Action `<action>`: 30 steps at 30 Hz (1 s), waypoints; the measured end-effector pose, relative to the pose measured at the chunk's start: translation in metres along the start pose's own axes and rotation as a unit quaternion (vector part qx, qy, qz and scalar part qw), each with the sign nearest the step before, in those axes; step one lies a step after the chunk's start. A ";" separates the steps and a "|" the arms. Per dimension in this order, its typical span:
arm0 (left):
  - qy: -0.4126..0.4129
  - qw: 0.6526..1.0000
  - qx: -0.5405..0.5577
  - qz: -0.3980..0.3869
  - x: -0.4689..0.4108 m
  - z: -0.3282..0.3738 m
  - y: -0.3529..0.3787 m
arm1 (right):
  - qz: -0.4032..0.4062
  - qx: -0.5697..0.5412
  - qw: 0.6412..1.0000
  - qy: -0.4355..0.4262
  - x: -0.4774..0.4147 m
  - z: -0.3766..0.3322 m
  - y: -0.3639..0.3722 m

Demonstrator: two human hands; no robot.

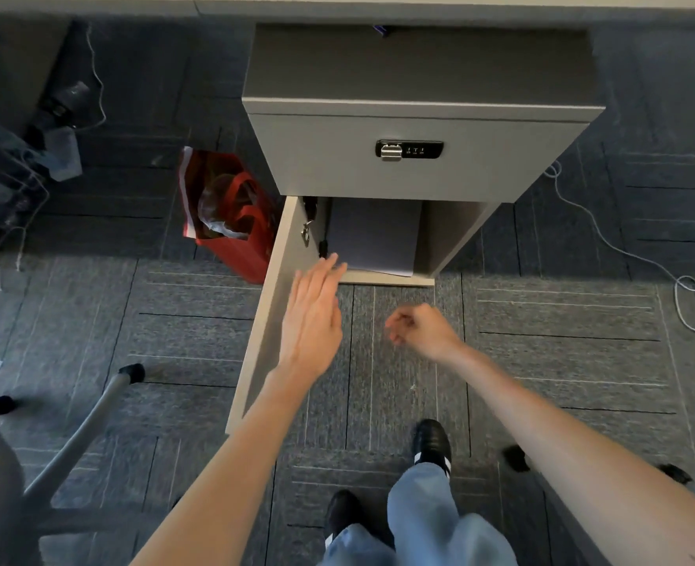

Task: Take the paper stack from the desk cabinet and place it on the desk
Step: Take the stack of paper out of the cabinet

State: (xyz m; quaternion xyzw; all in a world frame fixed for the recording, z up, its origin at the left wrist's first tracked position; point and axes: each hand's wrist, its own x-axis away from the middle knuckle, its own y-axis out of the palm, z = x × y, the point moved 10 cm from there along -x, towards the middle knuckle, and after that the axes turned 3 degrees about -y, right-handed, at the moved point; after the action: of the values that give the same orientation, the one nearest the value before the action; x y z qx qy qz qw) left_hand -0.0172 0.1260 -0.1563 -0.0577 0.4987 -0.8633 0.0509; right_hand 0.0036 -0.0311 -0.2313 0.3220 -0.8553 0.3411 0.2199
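- Two bare hands reach out over the carpet floor (pixel 582 353) in front of a grey desk cabinet (pixel 415 157) that stands under the bench (pixel 337 4), of which only the front edge shows at the top of the view.
- Left hand (pixel 313 316): flat, fingers extended and together, holding nothing; its fingertips lie just at the front edge of the lower compartment, beside the open cabinet door (pixel 272 304).
- Right hand (pixel 423 328): loosely curled, holding nothing, well short of the compartment; motion blur hides the finger detail.
- Paper stack (pixel 374 239): lies flat on the compartment floor, its rear part in shadow under the upper drawer, so its thickness is hard to judge.
- Combination lock (pixel 409 149): on the drawer front; digits unreadable.
- Keys (pixel 307 230) hang on the door's inner face.
- Red bag (pixel 227 214): left of the cabinet, partly hidden by the door.
- Chair base (pixel 76 439): cut off at the lower left.
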 end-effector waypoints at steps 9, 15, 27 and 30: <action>-0.038 0.995 0.041 -0.077 -0.102 -0.049 0.136 | 0.129 0.023 0.991 -0.005 -0.122 0.079 -0.044; -0.111 0.986 0.048 -0.111 -0.171 -0.116 0.237 | 0.163 0.036 0.986 -0.009 -0.224 0.142 -0.041; -0.187 0.973 -0.062 -0.123 -0.237 -0.202 0.357 | 0.258 0.166 0.949 0.066 -0.350 0.223 -0.032; -0.230 0.968 -0.051 -0.090 -0.247 -0.214 0.361 | 0.292 0.146 0.943 0.056 -0.356 0.227 -0.037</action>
State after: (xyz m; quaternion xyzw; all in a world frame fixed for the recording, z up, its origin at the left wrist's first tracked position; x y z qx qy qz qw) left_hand 0.2058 0.1651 -0.5878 -0.3015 0.5099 -0.8013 0.0836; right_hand 0.2420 -0.0737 -0.5791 0.0666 -0.8389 0.5290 0.1090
